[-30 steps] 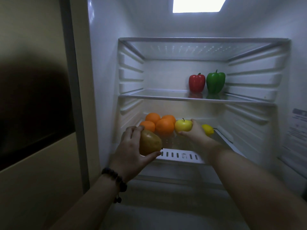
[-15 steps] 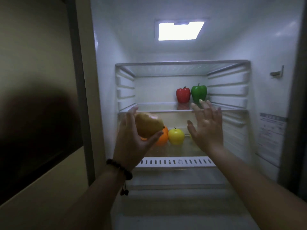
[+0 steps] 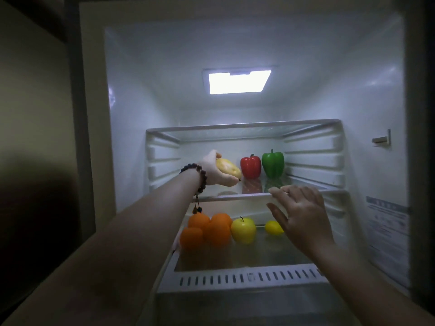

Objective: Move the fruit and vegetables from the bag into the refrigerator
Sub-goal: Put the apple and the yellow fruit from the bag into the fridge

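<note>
In the refrigerator we count, on the middle shelf: one red pepper, one green pepper, and one pear, which our left hand grips just above the glass, left of the red pepper. On the lower shelf: four oranges, one yellow apple, one lemon. Our right hand is spread and holds nothing, fingertips at the middle shelf's front edge.
</note>
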The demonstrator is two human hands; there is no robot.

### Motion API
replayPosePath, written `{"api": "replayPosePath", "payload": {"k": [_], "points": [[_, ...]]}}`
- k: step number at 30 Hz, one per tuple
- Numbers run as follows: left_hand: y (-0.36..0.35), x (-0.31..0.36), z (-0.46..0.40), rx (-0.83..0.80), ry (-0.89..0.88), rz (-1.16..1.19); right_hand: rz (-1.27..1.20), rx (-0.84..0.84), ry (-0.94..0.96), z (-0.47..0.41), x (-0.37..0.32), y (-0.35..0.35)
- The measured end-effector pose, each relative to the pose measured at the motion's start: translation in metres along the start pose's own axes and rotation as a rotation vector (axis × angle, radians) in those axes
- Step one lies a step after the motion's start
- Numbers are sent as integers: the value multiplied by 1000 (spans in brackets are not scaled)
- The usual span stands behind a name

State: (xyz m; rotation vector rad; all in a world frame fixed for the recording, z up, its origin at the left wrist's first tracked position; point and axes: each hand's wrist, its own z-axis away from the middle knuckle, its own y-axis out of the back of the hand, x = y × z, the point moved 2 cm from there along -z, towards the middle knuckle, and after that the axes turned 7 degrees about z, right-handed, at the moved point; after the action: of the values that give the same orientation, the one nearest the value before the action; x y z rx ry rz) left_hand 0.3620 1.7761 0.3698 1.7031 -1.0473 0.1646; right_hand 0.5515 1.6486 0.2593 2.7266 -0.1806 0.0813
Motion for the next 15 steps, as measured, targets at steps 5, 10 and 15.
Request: {"api": "replayPosePath", "payload": {"k": [5,10,15], "points": [[9,-1,-48,-41,40,-116,-19,43,11,2,4,-5],[23,-16,-72,-20,210,-258,-42,105,23,0,5,-10],[26,-57,-96,-40,309,-356,-33,127,55,0,6,-13]]}}
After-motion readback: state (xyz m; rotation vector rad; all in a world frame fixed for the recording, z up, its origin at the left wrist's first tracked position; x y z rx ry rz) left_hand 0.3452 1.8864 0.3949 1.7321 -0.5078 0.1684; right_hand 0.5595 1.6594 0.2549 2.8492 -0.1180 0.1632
